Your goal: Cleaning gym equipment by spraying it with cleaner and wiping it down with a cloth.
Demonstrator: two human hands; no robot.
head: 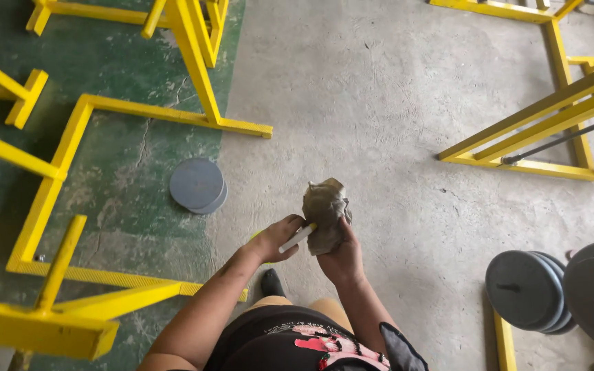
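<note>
While both hands meet at chest height over the bare concrete floor [393,103], this is how things stand.

Left hand: the left hand [278,238] is closed round a short white stick-like tool [297,238]; the fingers wrap it, and its yellowish tip touches the rag.
Right hand: the right hand [342,253] grips a crumpled grey-brown rag [324,209] from below, fingers pressed into the bunched cloth; the palm is turned away and cannot be seen.
Rag position: held upright between the two hands, above the floor, well apart from the frames.
Hard to make out: what the white tool is; only part of its length shows outside the fist, and a yellow-green patch behind the left wrist is too hidden to tell.
Floor left: two flat grey discs [197,185] lie overlapped on the green-painted patch, the lower one mostly covered.
Frames: yellow steel frames [70,137] run off the left and top edges; another yellow frame [558,117] at the right carries a dark bar, cut by the edge.
Lower right: grey weight plates [527,288] stand on edge, the outer ones cropped.
Body: a black printed shirt and one dark shoe [271,282] show; the other foot is hidden.
</note>
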